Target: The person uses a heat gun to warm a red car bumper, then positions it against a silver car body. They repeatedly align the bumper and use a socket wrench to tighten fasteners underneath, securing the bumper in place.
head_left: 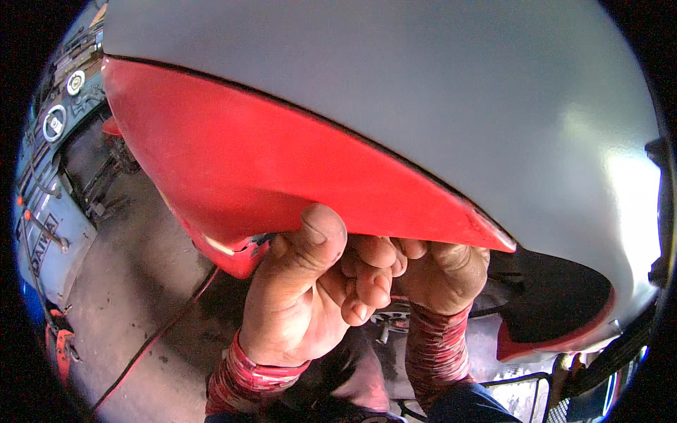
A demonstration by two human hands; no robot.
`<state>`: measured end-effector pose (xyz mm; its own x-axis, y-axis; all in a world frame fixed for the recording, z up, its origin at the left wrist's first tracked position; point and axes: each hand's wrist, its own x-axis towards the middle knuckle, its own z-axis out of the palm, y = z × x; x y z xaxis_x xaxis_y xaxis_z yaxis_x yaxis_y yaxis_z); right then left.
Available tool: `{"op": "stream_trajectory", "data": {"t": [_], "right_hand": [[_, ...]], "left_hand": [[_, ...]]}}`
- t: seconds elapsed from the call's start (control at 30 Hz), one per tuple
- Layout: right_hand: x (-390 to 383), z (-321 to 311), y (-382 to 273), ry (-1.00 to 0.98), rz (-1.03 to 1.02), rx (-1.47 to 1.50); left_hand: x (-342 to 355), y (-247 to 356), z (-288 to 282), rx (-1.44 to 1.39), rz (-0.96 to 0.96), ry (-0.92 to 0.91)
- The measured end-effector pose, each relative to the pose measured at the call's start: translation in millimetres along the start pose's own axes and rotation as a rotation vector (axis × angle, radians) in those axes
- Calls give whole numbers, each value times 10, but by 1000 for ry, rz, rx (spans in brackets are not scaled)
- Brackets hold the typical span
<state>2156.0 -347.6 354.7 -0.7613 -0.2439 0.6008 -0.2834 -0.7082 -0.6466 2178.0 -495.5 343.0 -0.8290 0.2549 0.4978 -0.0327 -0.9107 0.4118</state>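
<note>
A large smooth body panel, grey [395, 77] above and red [261, 162] below, fills the upper view; a dark seam divides the colours. My left hand [296, 296] is at the red part's lower edge, palm turned up. Its thumb overlaps the red surface and its fingers curl inward. Close beside it, my right hand [448, 278] reaches up under the same edge, fingers bent toward the left hand. The panel and the left hand partly hide its fingers. Whatever lies between the fingers of either hand cannot be made out.
At the left stands a blue-grey machine [70, 211] with round handwheels [55, 123] and levers. A red hose or cable [166, 328] crosses the concrete floor [134, 282]. Right of my hands is a dark opening [564, 296] with a red lower rim. Dark metal framing [518, 381] stands lower right.
</note>
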Motion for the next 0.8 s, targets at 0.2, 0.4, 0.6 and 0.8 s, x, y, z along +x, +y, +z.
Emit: {"op": "stream_trajectory", "data": {"t": [0.2, 0.4, 0.6, 0.8], "right_hand": [[24, -85, -69, -12, 82, 124], [115, -122, -147, 15, 148, 97], [135, -108, -171, 6, 188, 117], [119, -96, -222, 39, 290, 76]], "left_hand": [[-48, -66, 25, -78, -1, 94], [-21, -69, 19, -114, 18, 82], [-21, -113, -3, -99, 53, 83], [-8, -130, -9, -142, 58, 57]]}}
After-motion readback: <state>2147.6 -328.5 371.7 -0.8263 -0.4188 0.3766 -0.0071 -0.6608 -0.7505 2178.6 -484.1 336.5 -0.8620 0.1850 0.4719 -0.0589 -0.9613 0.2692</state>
